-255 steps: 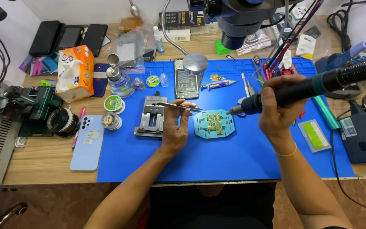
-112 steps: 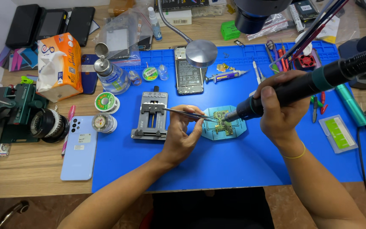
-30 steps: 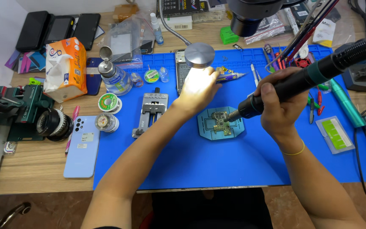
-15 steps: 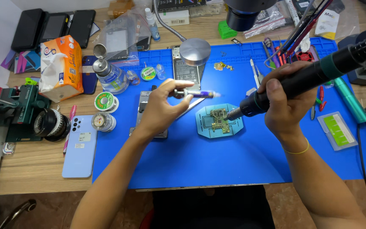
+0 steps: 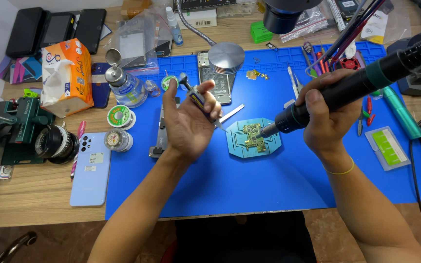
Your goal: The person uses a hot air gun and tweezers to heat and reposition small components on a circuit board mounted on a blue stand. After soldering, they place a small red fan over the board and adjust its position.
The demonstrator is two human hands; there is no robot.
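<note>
My right hand (image 5: 330,114) is clamped on the hot-air wand (image 5: 347,90), nozzle right over the circuit board (image 5: 254,138) mid-mat, while my left hand (image 5: 188,119), just left of it, grips a small syringe (image 5: 198,97).

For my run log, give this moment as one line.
left hand: holds syringe | right hand: hot-air handle over circuit board

A single head-worn camera looks steeply down from close above the blue mat (image 5: 269,185), which fills the frame's centre; wooden desk (image 5: 35,195) at left, forearms entering from the bottom.
</note>
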